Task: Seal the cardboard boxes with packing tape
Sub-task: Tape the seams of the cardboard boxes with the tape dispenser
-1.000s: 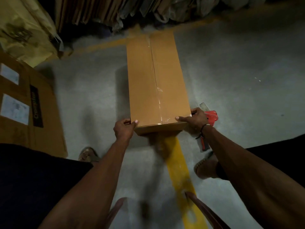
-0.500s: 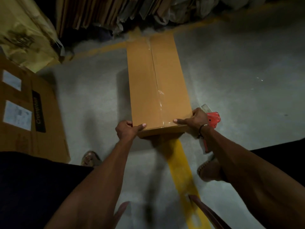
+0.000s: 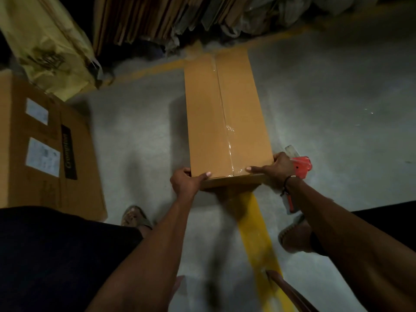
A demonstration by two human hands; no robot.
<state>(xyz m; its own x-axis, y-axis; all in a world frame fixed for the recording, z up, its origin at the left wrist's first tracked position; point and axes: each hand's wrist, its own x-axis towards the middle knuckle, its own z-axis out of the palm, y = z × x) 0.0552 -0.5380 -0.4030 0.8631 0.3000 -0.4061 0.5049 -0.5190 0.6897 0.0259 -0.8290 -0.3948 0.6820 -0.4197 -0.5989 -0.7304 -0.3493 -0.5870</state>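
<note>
Two bare forearms reach out from us toward twelve o'clock, both nearly straight, meeting the near end of the long brown cardboard box (image 3: 227, 118) that lies on the grey concrete floor (image 3: 333, 104). A strip of clear packing tape (image 3: 229, 140) runs down its top seam and folds over the near edge.

Our left hand (image 3: 185, 183) clasps the near left corner at about eleven o'clock: the thumb lies flat on the top face, and the other fingers (image 3: 183, 171) curl round the side wall. Our right hand (image 3: 278, 168) takes the near right corner at one o'clock, thumb stretched along the top edge toward the tape, fingers wrapped over the right side. A dark band circles that wrist.

Just behind the right hand, at two o'clock, sits the red plastic tape dispenser (image 3: 300, 165); we cannot tell whether the hand touches it.

A yellow painted floor line (image 3: 258, 224) runs from under the box toward six o'clock. At nine o'clock stands a large printed brown carton with white labels (image 3: 45, 154). Flattened cardboard sheets (image 3: 139, 19) lean at twelve o'clock, well beyond the box.
</note>
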